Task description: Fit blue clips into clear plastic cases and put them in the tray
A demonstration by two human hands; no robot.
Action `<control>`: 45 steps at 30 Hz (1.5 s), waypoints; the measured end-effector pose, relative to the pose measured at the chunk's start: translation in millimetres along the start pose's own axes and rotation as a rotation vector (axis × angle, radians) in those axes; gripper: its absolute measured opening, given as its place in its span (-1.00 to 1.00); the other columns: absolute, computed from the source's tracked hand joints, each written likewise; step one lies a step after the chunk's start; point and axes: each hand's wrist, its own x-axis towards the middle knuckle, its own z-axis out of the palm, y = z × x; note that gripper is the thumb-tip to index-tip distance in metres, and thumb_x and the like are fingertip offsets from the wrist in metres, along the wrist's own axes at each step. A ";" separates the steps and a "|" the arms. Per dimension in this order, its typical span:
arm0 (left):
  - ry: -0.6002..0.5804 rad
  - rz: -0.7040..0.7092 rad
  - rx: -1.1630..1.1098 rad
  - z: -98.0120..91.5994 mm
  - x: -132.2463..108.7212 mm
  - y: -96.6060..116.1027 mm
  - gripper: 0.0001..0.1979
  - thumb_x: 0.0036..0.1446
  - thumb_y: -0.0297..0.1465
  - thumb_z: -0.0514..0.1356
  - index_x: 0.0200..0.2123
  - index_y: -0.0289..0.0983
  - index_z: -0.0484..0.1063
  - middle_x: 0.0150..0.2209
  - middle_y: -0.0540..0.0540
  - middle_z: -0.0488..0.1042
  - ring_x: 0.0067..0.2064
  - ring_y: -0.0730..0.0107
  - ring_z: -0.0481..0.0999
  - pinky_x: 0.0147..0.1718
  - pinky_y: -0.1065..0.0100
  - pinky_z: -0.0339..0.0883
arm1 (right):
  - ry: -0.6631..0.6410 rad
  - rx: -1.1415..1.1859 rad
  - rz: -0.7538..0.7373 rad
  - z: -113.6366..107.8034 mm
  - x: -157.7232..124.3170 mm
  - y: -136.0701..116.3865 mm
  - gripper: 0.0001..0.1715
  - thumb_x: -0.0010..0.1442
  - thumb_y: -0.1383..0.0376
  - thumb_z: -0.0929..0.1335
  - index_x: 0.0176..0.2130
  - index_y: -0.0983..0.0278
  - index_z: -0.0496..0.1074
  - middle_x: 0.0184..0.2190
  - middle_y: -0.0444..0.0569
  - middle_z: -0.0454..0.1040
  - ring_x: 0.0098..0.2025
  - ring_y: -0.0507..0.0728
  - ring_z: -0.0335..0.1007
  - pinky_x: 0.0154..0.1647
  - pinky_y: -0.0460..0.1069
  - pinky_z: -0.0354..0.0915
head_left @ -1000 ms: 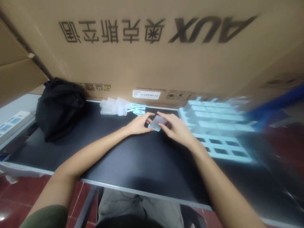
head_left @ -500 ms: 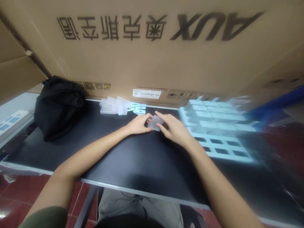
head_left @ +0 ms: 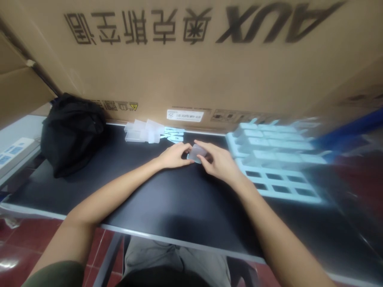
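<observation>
A small translucent box point(head_left: 196, 153) is held between both hands above the middle of the black table. My left hand point(head_left: 176, 155) grips its left side, thumb at the lower edge. On its right side, my right hand point(head_left: 216, 159) closes thumb and fingers around it. Just behind my left hand lie light-blue flat pieces point(head_left: 173, 134), beside a group of clear plastic boxes point(head_left: 143, 131). To the right stands a light-blue rack point(head_left: 281, 183) with rectangular openings and rows of box-like parts, blurred at its right side.
A black cloth bag point(head_left: 73, 133) sits at the left of the black table point(head_left: 155, 203). Behind the table rises a large cardboard box point(head_left: 185, 75). A white power strip point(head_left: 14, 151) lies at the far left. Something blue point(head_left: 353, 129) shows at the right.
The view has shifted slightly, so the background sits a little higher. Both hands keep hold of the small box, with hardly any movement.
</observation>
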 end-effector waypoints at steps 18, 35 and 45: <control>0.730 0.172 -0.609 -99.9 11.7 2.5 -0.51 0.00 -0.11 0.51 -0.10 -0.21 0.50 -0.12 -0.07 0.57 -0.05 0.31 0.58 0.02 0.26 0.42 | -0.189 -0.115 -0.058 37.2 105.0 -16.6 -0.72 0.28 0.37 0.32 -0.03 0.34 0.50 -0.10 0.16 0.60 -0.04 0.24 0.48 0.04 0.11 0.36; 0.620 0.214 -0.552 -116.3 4.5 -6.1 -0.41 0.02 -0.10 0.49 0.03 -0.23 0.44 0.01 -0.17 0.58 0.06 0.20 0.61 0.00 0.23 0.51 | -0.410 -0.377 -0.119 62.5 149.0 -26.9 -0.48 0.19 0.54 0.26 0.09 0.34 0.49 0.03 0.25 0.56 -0.03 0.31 0.51 -0.13 0.09 0.38; 0.499 0.138 -0.644 -93.3 3.8 1.8 -0.43 -0.01 -0.17 0.50 0.00 -0.25 0.42 0.02 -0.21 0.60 0.03 0.18 0.65 0.06 0.16 0.52 | 0.043 -0.146 -0.027 -43.9 127.1 -9.6 -0.79 0.21 0.34 0.32 -0.14 0.28 0.49 -0.27 0.05 0.57 -0.27 0.18 0.48 -0.13 0.08 0.38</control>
